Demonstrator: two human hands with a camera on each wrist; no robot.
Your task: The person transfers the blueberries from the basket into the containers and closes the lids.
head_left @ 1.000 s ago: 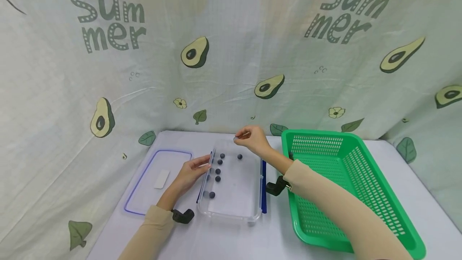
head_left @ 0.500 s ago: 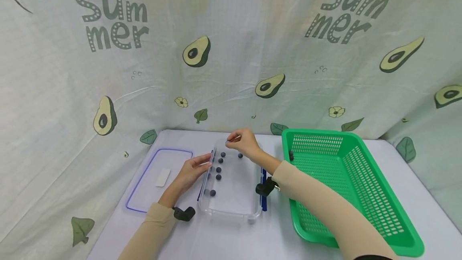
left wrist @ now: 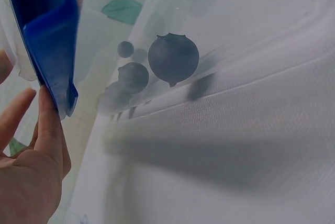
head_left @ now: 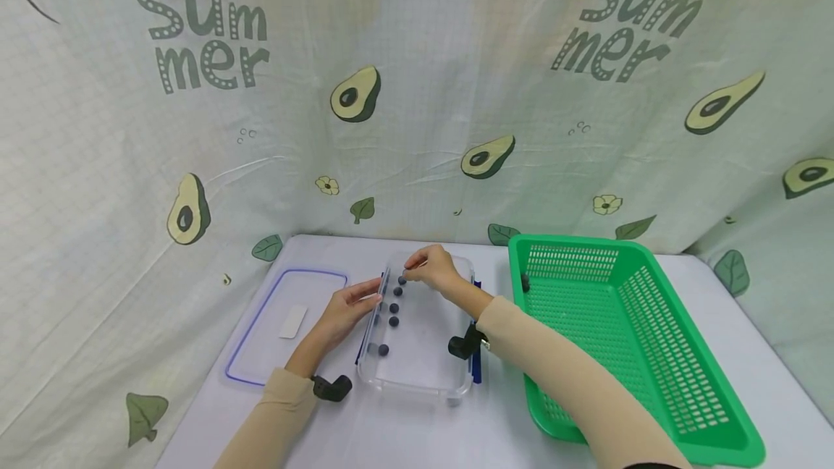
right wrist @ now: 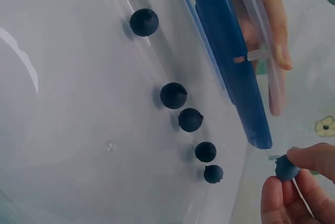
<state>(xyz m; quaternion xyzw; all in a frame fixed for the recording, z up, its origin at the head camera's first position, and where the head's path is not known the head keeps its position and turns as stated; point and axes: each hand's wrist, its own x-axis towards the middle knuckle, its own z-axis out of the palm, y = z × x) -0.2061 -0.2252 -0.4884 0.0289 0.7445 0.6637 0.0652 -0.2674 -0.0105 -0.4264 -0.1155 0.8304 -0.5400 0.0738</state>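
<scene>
A clear plastic box (head_left: 423,382) with blue side latches stands in the middle of the table. Several blueberries (head_left: 394,321) lie in a row along its left wall. My left hand (head_left: 347,311) touches that wall from outside, its straight fingers (left wrist: 48,124) against the blue latch (left wrist: 52,41). Over the far left corner of the box, my right hand (head_left: 433,270) pinches one blueberry (right wrist: 287,167) between thumb and fingertips, with the crown end facing out. Another blueberry in the box is hidden behind this hand in the head view.
The green plastic basket (head_left: 710,360) stands to the right, with dark blueberries (head_left: 525,283) at its left wall. A clear lid (head_left: 247,331) with a blue seal and a white label (head_left: 293,321) lies left. A printed curtain (head_left: 417,129) hangs behind the table.
My right hand has moved left and lower toward the box's far left corner, carrying the blueberry. The left hand has stayed at the box wall.
</scene>
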